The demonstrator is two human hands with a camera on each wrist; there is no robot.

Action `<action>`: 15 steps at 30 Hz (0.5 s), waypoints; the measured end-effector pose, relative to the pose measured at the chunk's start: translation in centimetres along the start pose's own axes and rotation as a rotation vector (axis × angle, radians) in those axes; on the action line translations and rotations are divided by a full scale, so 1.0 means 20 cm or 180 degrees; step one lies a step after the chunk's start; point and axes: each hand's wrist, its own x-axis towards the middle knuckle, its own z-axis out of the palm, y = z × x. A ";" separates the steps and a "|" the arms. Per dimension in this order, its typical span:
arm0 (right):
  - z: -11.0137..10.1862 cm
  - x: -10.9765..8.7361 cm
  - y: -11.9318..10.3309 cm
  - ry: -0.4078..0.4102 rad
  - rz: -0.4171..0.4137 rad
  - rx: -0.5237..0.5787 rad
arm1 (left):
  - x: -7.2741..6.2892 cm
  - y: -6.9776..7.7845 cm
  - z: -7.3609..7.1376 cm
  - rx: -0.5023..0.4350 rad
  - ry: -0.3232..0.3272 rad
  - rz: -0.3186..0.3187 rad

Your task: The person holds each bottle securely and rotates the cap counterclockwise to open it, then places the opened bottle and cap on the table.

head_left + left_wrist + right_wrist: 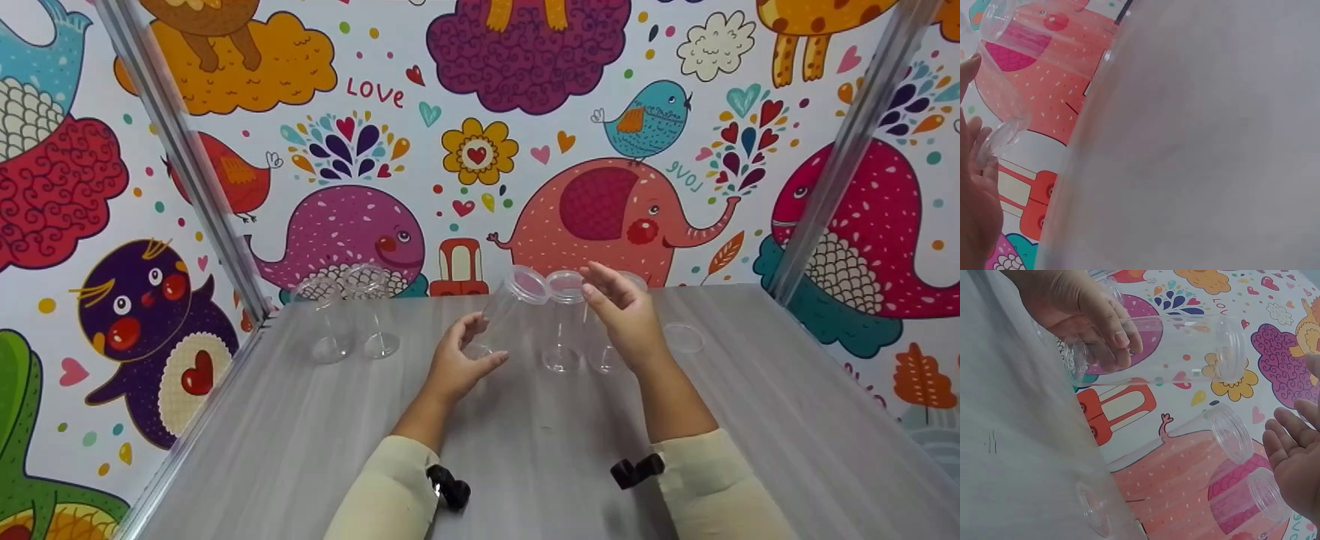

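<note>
My left hand (452, 369) holds a clear plastic jar (504, 313) low down near its base. The jar leans to the right, its wide rim toward the two standing jars. In the right wrist view the fingers (1107, 323) curl round the lower end of this see-through jar (1176, 349). My right hand (624, 319) is raised with relaxed fingers and holds nothing, in front of the rightmost jar (609, 358), which it partly hides. Just left of it stands another upright clear jar (562, 326).
Two more clear jars stand at the left, one (330, 330) beside the other (380, 322). A thin clear disc or ring (684, 338) lies on the grey table (555, 465) to the right. A patterned wall (472, 210) and metal posts (840, 150) bound the table.
</note>
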 end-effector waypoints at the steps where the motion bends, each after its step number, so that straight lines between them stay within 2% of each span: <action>1: 0.01 0.00 0.00 -0.0027 0.0017 0.0004 | -0.01 0.00 0.01 0.0007 0.0006 0.0011; 9: 0.08 0.02 -0.01 -0.0156 0.0037 0.0047 | -0.04 0.04 0.03 0.0098 0.0007 0.0086; 15: 0.17 0.02 -0.04 -0.0041 -0.0030 0.0039 | -0.04 0.10 0.04 0.0351 0.0053 0.0384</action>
